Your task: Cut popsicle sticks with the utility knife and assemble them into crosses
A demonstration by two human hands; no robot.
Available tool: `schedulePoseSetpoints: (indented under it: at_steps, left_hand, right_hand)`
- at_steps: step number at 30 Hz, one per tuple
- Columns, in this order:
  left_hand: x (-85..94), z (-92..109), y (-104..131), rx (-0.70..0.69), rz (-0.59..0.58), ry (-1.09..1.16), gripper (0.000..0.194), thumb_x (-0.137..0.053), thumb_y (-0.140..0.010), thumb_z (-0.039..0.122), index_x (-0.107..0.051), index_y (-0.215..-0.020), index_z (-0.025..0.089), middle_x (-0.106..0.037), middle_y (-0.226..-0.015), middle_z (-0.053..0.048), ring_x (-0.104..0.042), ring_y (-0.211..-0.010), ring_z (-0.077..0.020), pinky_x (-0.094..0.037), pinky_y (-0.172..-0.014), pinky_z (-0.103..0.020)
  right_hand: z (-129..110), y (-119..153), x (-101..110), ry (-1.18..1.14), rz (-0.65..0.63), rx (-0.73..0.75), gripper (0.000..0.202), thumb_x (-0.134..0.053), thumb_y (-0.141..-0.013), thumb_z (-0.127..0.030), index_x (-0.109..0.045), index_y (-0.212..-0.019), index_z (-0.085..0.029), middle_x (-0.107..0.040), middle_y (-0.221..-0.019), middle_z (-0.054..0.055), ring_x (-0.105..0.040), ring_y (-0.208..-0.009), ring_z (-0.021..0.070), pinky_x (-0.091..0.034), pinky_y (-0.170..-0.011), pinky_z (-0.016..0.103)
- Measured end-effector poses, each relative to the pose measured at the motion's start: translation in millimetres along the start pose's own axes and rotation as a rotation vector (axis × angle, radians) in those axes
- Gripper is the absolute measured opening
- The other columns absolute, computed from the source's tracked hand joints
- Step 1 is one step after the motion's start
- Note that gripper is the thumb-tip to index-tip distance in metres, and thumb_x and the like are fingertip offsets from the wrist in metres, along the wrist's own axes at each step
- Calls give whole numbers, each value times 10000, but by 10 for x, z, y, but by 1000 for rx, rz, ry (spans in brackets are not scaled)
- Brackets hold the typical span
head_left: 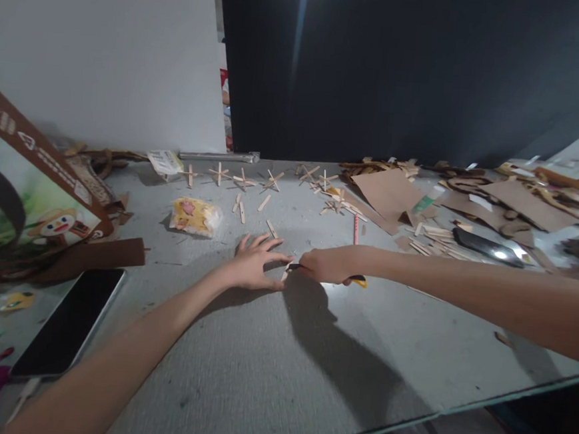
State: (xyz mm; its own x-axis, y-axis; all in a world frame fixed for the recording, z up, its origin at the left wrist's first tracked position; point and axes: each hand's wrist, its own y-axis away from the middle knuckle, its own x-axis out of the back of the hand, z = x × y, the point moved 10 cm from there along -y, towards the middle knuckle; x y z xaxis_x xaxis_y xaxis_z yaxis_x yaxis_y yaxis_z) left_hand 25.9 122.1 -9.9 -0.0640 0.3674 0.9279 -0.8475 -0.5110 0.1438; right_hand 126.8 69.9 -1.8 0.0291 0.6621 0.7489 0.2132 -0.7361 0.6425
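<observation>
My right hand [328, 263] is closed around a yellow-and-black utility knife [360, 281], its front end pointing left. At that end lies a short piece of wooden craft stick [285, 274] on the table. The thumb and index finger of my left hand [255, 264] hold this piece from either side, while the other fingers are spread on the surface. Just beyond my left hand is another cut stick [272, 229]. Further back are a few more loose pieces [264, 203] and a row of small star-shaped stick figures [219, 173]. The knife's blade is too small to make out.
A plastic-wrapped yellow packet [195, 217] sits left of the sticks. At the left lie a phone [70, 323] and a printed bag [46, 184]. Cardboard scraps [389, 195], loose sticks [433, 236] and a black object [487, 247] crowd the right. The glass table edge [434, 416] runs along the front.
</observation>
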Motion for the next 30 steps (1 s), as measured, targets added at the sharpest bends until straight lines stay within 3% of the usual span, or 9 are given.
schedulePoseSetpoints:
  at_steps: [9, 14, 17, 30]
  left_hand:
    - [21, 11, 14, 2, 1, 3, 735, -770, -787, 691, -623, -1467, 450, -332, -1748, -20, -197, -1622, -419, -65, -1279, -696]
    - [26, 17, 24, 4, -4, 8, 730, -765, -798, 671, -618, -1475, 441, -333, -1748, -20, -191, -1622, -423, -69, -1279, -692]
    - [20, 18, 29, -1, -8, 18, 729, -752, -804, 683, -618, -1476, 435, -318, -1754, -27, -182, -1624, -426, -63, -1273, -705]
    - [18, 33, 34, -3, -15, 11, 737, -746, -810, 687, -616, -1484, 418, -317, -1755, -39, -179, -1627, -420, -60, -1278, -688]
  right_hand:
    - [7, 66, -212, -367, -61, 13, 325, -286, -1117, -378, -530, -999, -198, -384, -553, -85, -439, -395, 107, -403, -463, 231]
    - [-52, 108, -80, -199, 188, 109, 338, -343, -1117, -319, -598, -956, -166, -625, -733, 36, -580, -561, 144, -400, -576, 263]
    - [-100, 125, -60, -127, 293, 133, 350, -384, -1115, -304, -647, -950, -142, -678, -826, 93, -617, -731, 187, -388, -677, 291]
    - [-145, 127, -108, 104, 338, 88, 336, -395, -1121, -308, -673, -1003, -161, -658, -775, 81, -544, -620, 176, -321, -608, 298]
